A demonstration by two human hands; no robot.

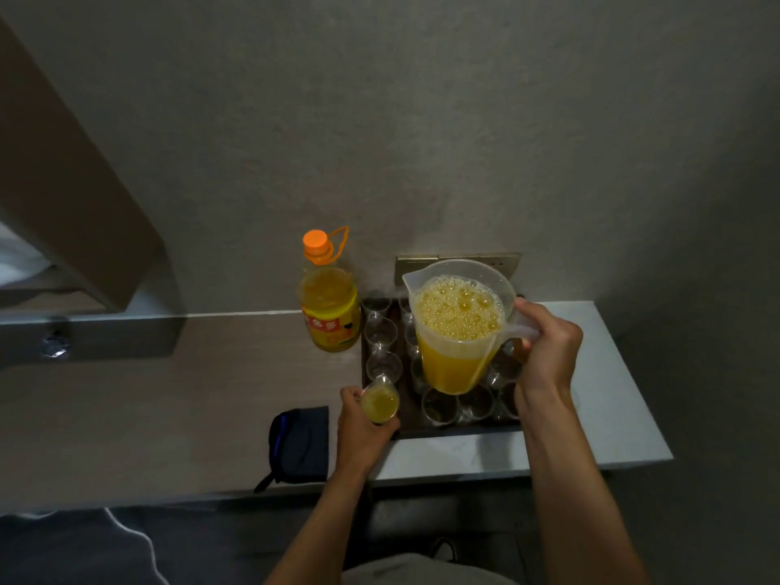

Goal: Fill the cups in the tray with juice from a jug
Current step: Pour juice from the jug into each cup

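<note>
Now my left hand [366,428] grips a juice-filled cup [380,402] at the tray's [460,430] near-left corner | right hand [548,350] holds the jug [458,331] by its handle above the cups [458,405], seemingly empty | bottle [329,306] beside tray

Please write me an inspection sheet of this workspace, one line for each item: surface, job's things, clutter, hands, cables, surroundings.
Surface: pale counter with a wood-tone part to its left.
Job's things: dark tray holding clear cups; those in view look empty, e.g. empty cup. Jug of foamy orange juice held above the tray. Filled cup at the tray's near left corner.
Clutter: juice bottle with orange cap, left of the tray; dark pouch on the counter.
Hands: left hand grips the filled cup; right hand grips the jug's handle.
Cables: white cable at lower left.
Surroundings: grey wall; wall socket plate behind the jug.
</note>
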